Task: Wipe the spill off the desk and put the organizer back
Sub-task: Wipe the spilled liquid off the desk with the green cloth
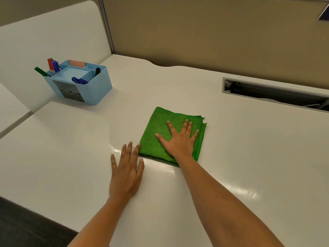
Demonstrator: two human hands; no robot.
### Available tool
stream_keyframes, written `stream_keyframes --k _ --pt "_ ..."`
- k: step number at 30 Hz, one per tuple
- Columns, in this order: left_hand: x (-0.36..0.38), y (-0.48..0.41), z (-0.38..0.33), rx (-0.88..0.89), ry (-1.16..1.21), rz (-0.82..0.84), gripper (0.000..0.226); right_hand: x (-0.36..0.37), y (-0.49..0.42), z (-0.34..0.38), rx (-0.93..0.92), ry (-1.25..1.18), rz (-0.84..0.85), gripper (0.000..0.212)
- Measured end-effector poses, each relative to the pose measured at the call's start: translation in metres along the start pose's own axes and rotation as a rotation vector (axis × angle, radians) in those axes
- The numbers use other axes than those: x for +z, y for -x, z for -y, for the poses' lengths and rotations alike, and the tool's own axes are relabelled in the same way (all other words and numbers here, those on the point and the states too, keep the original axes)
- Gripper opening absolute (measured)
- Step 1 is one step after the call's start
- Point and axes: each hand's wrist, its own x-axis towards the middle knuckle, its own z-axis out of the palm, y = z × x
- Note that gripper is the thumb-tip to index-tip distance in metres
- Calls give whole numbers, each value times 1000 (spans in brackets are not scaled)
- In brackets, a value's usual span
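Observation:
A folded green cloth (pixel 156 129) lies flat in the middle of the white desk (pixel 249 148). My right hand (pixel 179 139) presses on it with fingers spread, palm down. My left hand (pixel 126 168) rests flat on the bare desk just left of the cloth, fingers apart, its fingertips near the cloth's left corner. A wet sheen (pixel 115 148) shows on the desk around both hands. The light blue organizer (pixel 96 86), holding several markers and a pink pad, stands at the far left of the desk.
A cable slot (pixel 274 93) opens in the desk at the back right. A tan partition wall (pixel 195 32) runs along the back and a white divider panel (pixel 53 32) stands at the left. Dark floor (pixel 26 229) shows below the desk's front edge.

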Motion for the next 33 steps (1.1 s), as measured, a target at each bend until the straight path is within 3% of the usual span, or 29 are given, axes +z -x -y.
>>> stream_keyframes --k 17,23,33 --pt "-1 2 0 9 -18 20 70 1 21 -3 -49 -54 -7 64" --pt "-6 1 -1 -28 77 6 51 -7 28 -11 -145 11 74 67" --pt "-42 -41 14 -183 139 -101 53 -34 21 17 -237 -127 165 79"
